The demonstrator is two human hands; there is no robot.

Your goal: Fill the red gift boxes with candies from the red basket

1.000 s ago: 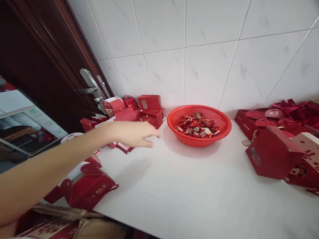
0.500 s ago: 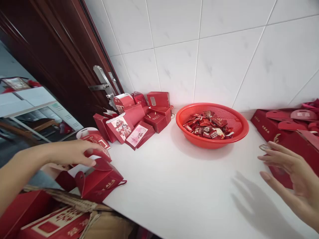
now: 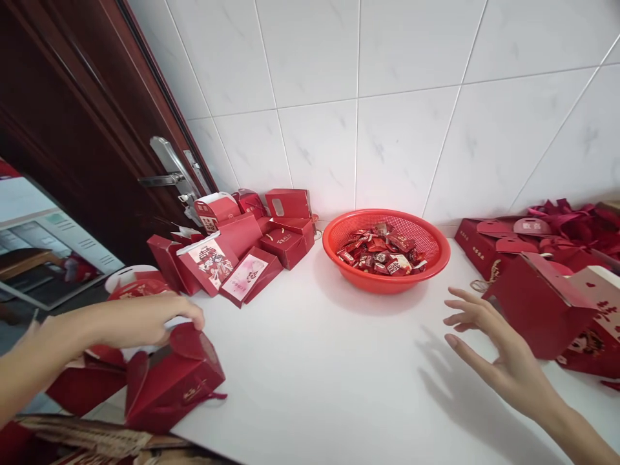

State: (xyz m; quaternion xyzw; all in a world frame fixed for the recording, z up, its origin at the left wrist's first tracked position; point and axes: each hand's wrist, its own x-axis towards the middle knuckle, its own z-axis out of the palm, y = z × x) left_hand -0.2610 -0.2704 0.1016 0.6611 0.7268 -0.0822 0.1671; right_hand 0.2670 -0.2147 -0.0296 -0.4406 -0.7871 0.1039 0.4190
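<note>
At the lower left, my left hand (image 3: 150, 318) has its fingers closed on the top flap of an open dark red box (image 3: 177, 381), which has a ribbon at its side. Its fingertips are partly hidden behind the flap. My right hand (image 3: 494, 355) hovers over the white table (image 3: 329, 387) on the right, fingers spread, holding nothing. An orange-red plastic basket (image 3: 387, 285) near the wall holds many small red wrapped packets (image 3: 382, 248). My right hand is nearest to the basket and the red boxes at the right.
Assorted red boxes (image 3: 232, 236) are piled at the back left beside a dark door (image 3: 87, 97) with a metal handle (image 3: 167, 177). More red boxes (image 3: 537, 297) stand at the right. A cardboard carton (image 3: 97, 439) sits below the table's left edge.
The view has shifted to the right. My left hand has closed on the flap of the open red box. My right hand stays spread and appears further left in the picture.
</note>
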